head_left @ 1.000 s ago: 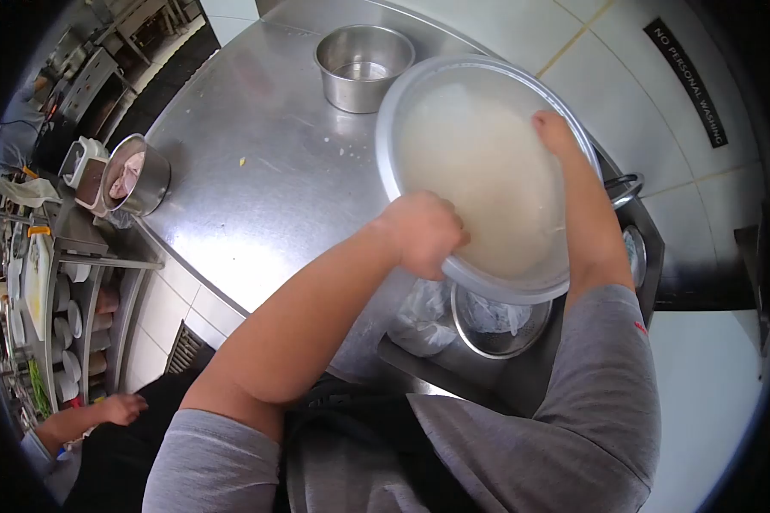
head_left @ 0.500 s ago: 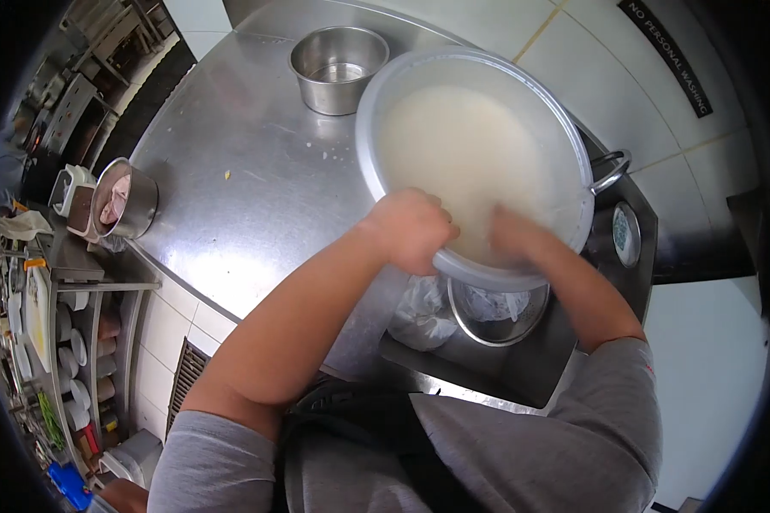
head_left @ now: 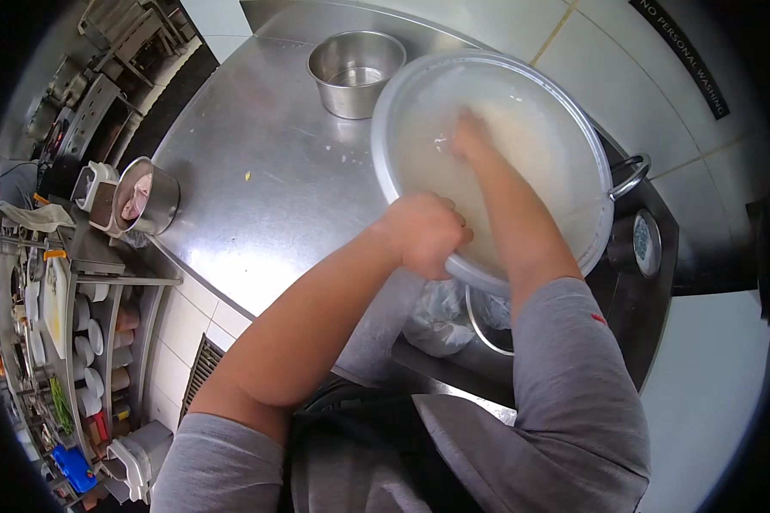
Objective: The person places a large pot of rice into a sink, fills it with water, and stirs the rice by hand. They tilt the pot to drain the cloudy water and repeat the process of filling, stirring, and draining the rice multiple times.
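Observation:
A large translucent plastic basin (head_left: 386, 167) leans tilted toward me over the sink's edge. Cloudy whitish liquid (head_left: 530, 171) fills much of it, with a paler mass showing beneath the surface. My left hand (head_left: 428, 232) is closed over the near left rim of the basin. My right hand (head_left: 470, 135) reaches inside to the far left part of the liquid; its fingers are partly under the surface and blurred, so what they hold, if anything, is hidden.
A steel pot (head_left: 356, 81) stands on the steel counter (head_left: 257, 154) behind the basin. Another steel pot (head_left: 158, 201) with pinkish contents sits at the left edge. Below the basin, a plastic bag (head_left: 441, 321) and a metal-rimmed bowl (head_left: 488, 338) lie in the sink (head_left: 650, 316).
My right hand has swept from the near right side of the basin to its far left part. My left hand stays on the rim. The whole view has shifted slightly.

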`<action>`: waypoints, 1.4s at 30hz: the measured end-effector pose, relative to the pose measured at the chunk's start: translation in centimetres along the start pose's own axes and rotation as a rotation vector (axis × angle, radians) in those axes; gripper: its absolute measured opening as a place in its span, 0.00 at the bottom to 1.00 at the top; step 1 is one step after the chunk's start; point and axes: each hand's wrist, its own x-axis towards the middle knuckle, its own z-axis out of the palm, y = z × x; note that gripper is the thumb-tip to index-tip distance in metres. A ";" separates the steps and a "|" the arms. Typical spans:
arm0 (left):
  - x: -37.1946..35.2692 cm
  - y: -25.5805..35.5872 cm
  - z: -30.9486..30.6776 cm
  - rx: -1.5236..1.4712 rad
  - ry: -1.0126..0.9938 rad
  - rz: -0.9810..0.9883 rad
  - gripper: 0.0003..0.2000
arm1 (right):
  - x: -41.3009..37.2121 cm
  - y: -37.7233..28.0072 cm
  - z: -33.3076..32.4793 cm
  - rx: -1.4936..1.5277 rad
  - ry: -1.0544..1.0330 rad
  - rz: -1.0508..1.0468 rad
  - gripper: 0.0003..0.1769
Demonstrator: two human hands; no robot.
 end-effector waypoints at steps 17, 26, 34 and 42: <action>0.1 0.2 0.4 0.021 0.054 0.006 0.14 | -12.3 12.2 -2.8 -0.092 -0.105 -0.300 0.34; 0.2 0.3 0.6 0.027 0.066 -0.008 0.13 | -19.0 5.2 -2.4 -0.032 -0.373 -0.383 0.34; 0.1 0.3 0.7 0.032 0.083 -0.023 0.12 | -19.8 14.4 -3.5 -0.005 -0.358 -0.678 0.26; 0.2 0.2 0.7 0.030 0.066 -0.018 0.13 | -14.9 17.8 -5.5 -0.048 -0.233 -0.108 0.11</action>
